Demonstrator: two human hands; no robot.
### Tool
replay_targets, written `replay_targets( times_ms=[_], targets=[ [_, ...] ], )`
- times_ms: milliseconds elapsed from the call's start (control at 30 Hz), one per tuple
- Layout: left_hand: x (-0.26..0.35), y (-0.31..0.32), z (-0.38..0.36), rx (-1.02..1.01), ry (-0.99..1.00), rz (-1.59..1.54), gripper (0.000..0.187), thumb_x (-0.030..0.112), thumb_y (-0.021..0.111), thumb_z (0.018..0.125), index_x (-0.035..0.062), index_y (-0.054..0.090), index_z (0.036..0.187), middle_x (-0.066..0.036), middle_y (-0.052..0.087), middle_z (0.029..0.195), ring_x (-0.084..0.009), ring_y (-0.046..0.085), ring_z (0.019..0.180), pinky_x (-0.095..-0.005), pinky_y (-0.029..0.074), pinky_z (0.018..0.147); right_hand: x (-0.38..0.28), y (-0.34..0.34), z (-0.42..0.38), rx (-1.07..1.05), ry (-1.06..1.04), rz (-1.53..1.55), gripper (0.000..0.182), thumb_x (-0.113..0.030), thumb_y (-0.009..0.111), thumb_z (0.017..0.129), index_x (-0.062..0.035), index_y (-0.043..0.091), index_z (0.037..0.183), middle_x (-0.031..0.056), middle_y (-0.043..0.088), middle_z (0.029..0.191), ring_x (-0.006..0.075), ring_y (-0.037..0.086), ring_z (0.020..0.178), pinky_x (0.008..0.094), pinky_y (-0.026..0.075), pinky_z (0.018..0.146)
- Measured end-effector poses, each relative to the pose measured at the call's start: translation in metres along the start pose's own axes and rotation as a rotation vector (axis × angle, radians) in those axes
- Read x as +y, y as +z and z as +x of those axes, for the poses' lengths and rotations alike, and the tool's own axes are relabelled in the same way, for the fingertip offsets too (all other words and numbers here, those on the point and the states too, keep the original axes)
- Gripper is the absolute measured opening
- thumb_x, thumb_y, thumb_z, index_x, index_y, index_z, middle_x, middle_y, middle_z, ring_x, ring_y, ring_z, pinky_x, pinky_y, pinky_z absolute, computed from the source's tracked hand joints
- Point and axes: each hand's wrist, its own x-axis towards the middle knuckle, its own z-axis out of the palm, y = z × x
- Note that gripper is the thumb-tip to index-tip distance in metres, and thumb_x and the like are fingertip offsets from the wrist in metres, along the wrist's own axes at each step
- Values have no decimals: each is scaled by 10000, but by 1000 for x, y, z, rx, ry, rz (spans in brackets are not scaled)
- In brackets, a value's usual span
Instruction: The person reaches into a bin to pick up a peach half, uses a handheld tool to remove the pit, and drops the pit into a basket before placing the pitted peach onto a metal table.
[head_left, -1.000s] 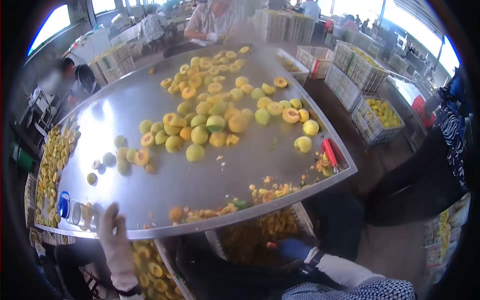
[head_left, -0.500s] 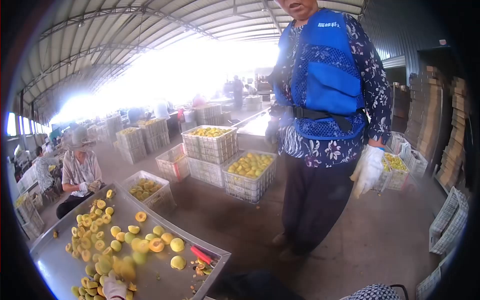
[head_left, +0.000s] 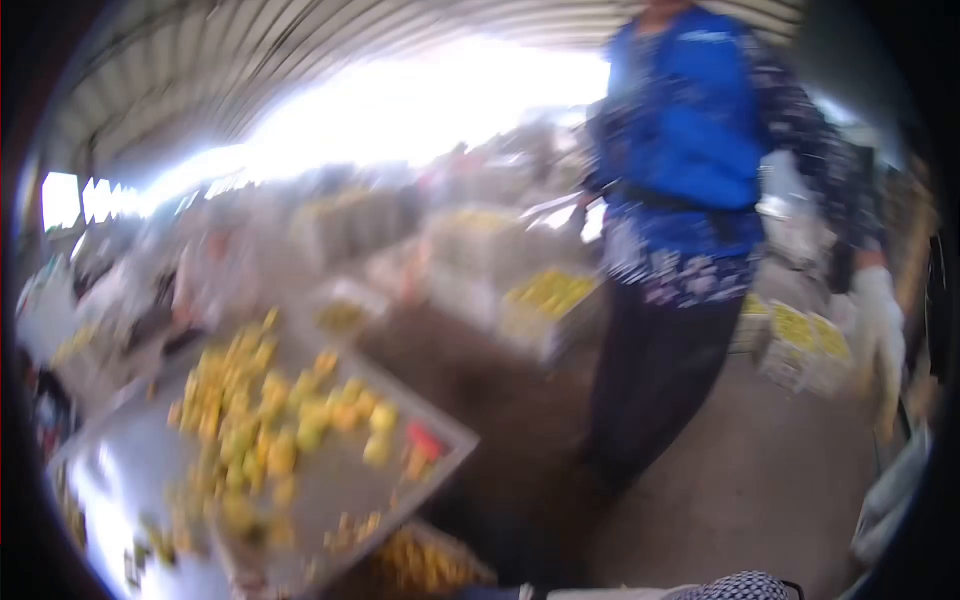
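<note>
At the bottom left, my left hand [head_left: 248, 580] shows only as a pale gloved smear at the frame's lower edge, its fingers blurred. Close beyond it, yellow-green halved and whole fruits [head_left: 265, 410] lie heaped on a metal-topped table [head_left: 110, 500]. The fruits look like apricots or plums. A red-handled tool [head_left: 425, 440] rests near the table's right corner beside small fruit scraps. My right hand is out of view; a pale strip and a black-and-white patterned cloth [head_left: 740, 587] show along the bottom edge.
A person in a blue vest [head_left: 700, 120] stands in front of me on the right, a white glove [head_left: 878, 320] hanging low. Crates of fruit [head_left: 550, 310] stand on the floor behind the table. Below its near edge is a container of orange pieces [head_left: 425, 560].
The view has swung and blurred; the table corner and the standing person sit further right. A container of orange pieces has come into view below the table, and my left hand shows less.
</note>
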Motion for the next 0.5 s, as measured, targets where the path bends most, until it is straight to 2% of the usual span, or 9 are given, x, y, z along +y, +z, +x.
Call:
replay_targets(
  times_ms=[33,100,133,200,267,400,433,467,500],
  targets=[
    [-1,8,-19,0,-22,-132,346,246,509,1024,39,621,1278,-66,605,1027,-223,624,855,-373,558,749,-12,-8,-3,42,21,-42,577,-646,556,1011,-101,708,1122,-2,594,738,109,529,628,294,457,568],
    [-15,0,-50,-200,-24,-233,399,356,518,1079,54,591,1330,-56,631,1105,-187,632,931,-382,556,744,-19,-9,0,88,103,-118,577,-641,544,1021,-94,696,1130,-3,597,755,100,529,636,280,460,563],
    [-16,20,-78,29,-52,-318,423,397,531,1076,77,592,1346,-49,649,1088,-176,639,935,-394,564,760,-21,-8,3,118,159,-122,578,-638,538,1026,-91,690,1134,-4,599,764,96,528,640,273,462,561],
    [-1,55,-127,159,-137,-282,513,519,480,1096,113,562,1397,-53,672,1131,-140,641,934,-298,558,744,-24,-7,9,203,199,-124,579,-634,527,1036,-85,677,1142,-5,602,780,88,528,648,259,466,556],
    [-13,48,-141,101,-149,-253,575,557,434,1101,84,545,1410,-64,678,1120,-147,644,936,-279,555,728,-30,1,1,215,59,-165,564,-602,574,1027,-63,673,1160,-13,602,794,84,533,656,264,476,563],
    [-34,54,-131,132,-29,-121,601,552,390,1115,50,549,1404,-87,648,1149,-185,646,988,-315,543,910,-93,20,0,38,-154,-320,481,-486,611,1049,-33,666,1200,-17,625,839,65,526,641,244,475,559],
    [-34,47,-124,37,16,146,685,646,371,1084,66,550,1403,-77,663,1132,-176,669,1014,-286,548,853,-103,25,3,57,-125,-230,441,-446,604,1062,-31,665,1199,-14,628,843,61,519,625,231,468,554],
    [-33,44,-115,26,44,149,685,646,371,1084,66,550,1403,-77,663,1132,-176,669,1014,-286,548,853,-111,31,2,80,-80,-131,402,-406,597,1075,-30,664,1199,-10,631,846,56,511,608,218,461,548],
    [-34,41,-108,32,50,187,699,653,356,1083,61,544,1405,-83,665,1138,-176,674,1007,-281,552,831,-120,40,5,125,-179,-180,360,-345,504,1120,-36,661,1020,-44,519,665,42,465,536,218,393,497]
  ],
)
